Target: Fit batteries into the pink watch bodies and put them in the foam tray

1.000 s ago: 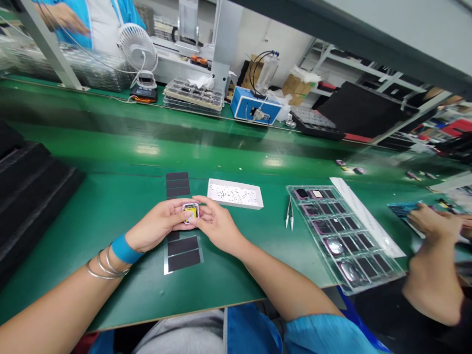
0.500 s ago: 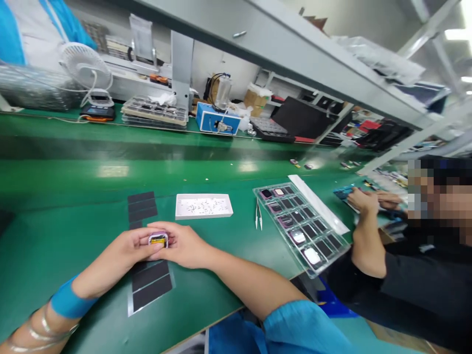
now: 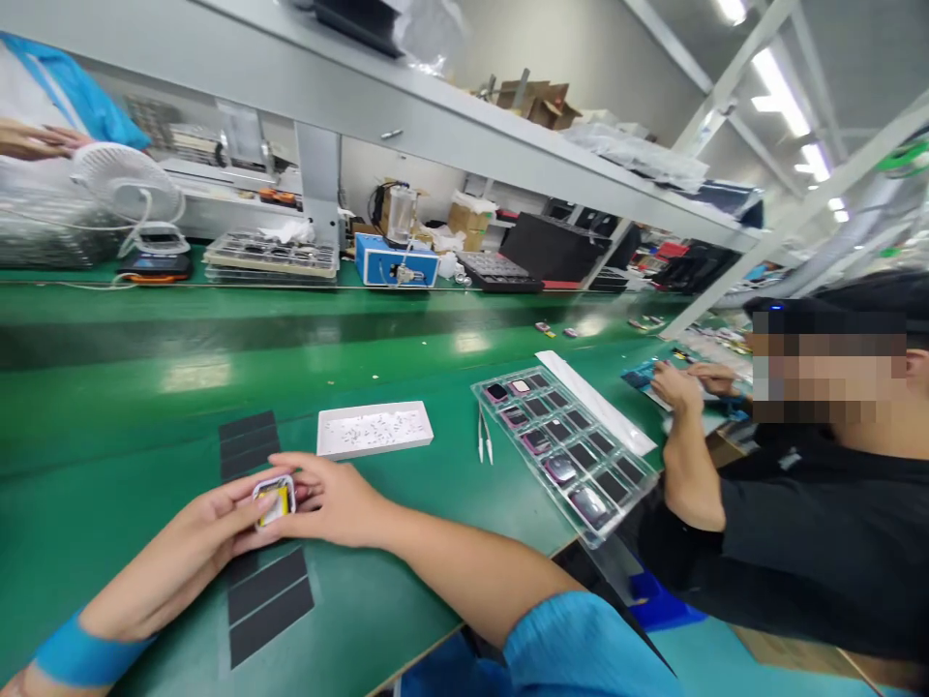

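A small smartwatch case (image 3: pixel 276 500) with a pale rim sits between my two hands, its open inside showing a yellow and silver part. My left hand (image 3: pixel 222 518) grips it from the left, with the thumb lying over the yellow part. From the right, my right hand (image 3: pixel 338 500) closes its fingers and thumb on the case's edge. Beneath the hands lies a sheet of black rectangular strips (image 3: pixel 268 605), partly covered by them. Just beyond stands a shallow white box (image 3: pixel 374 431) holding many tiny pieces.
White-tipped tweezers (image 3: pixel 485 438) lie beside a clear compartment tray (image 3: pixel 573 455) of watch parts. A white strip (image 3: pixel 595 402) runs along that tray. At right a co-worker (image 3: pixel 791 503) handles something at the bench. A fan (image 3: pixel 131 181) and blue device (image 3: pixel 396 261) stand at the back.
The view has tilted up and swung right, so things sit further left. The case now faces me more, showing more of its yellow inside, and my left thumb lies across it.
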`<state>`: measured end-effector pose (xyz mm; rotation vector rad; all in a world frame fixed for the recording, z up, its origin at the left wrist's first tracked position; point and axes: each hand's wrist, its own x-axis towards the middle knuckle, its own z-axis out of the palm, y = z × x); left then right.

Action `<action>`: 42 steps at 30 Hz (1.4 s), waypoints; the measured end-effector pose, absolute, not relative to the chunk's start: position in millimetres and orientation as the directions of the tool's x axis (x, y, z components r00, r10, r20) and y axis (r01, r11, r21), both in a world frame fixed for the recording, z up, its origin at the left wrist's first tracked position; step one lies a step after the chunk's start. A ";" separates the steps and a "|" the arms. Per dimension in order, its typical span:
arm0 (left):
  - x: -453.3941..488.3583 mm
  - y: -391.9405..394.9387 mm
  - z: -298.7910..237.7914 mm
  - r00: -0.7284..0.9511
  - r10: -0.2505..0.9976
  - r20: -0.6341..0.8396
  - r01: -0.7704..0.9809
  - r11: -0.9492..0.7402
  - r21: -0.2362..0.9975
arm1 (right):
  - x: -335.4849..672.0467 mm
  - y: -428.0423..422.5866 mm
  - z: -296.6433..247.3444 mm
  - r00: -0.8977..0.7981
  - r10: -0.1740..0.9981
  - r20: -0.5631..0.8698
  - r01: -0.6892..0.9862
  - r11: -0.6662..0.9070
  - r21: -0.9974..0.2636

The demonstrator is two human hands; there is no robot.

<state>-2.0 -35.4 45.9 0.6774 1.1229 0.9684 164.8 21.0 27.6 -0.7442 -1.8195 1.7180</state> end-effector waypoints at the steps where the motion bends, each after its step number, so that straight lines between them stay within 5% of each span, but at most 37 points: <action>1: -3.4 -35.2 49.4 0.110 0.903 -0.415 -0.358 0.425 0.831 | 164.9 21.4 28.5 -0.696 0.718 0.003 -0.003 0.002 -1.000; 6: -16.5 -32.1 59.2 -0.007 0.960 -0.281 -0.480 0.244 0.843 | 166.2 24.7 28.2 -0.632 0.775 -0.003 -0.070 -0.060 -0.996; 9: -25.8 -27.1 50.8 -0.237 0.969 -0.063 -0.096 0.041 0.995 | 166.0 28.2 22.6 -0.634 0.773 -0.003 -0.009 -0.011 -1.000; 12: -32.4 -22.8 38.8 -0.394 0.887 0.240 0.404 -0.068 0.912 | 166.0 29.7 18.5 -0.640 0.768 0.014 0.039 0.051 -0.998; 21: -36.0 -17.0 31.7 -0.431 0.725 0.537 0.674 -0.138 0.726 | 166.7 30.1 23.3 -0.678 0.733 0.055 0.158 0.218 -0.963; 37: -55.3 -55.2 70.5 -0.470 0.252 0.846 0.873 -0.010 0.488 | 167.8 33.1 27.5 -0.731 0.678 0.069 0.270 0.381 -0.884; 40: -62.8 -93.3 111.6 -0.468 0.195 0.862 0.883 0.082 0.461 | 167.8 29.9 31.0 -0.741 0.665 0.090 0.284 0.432 -0.856; 42: -71.4 -121.8 142.2 -0.447 0.265 0.854 0.885 0.270 0.379 | 167.8 28.9 31.4 -0.745 0.658 0.106 0.284 0.457 -0.843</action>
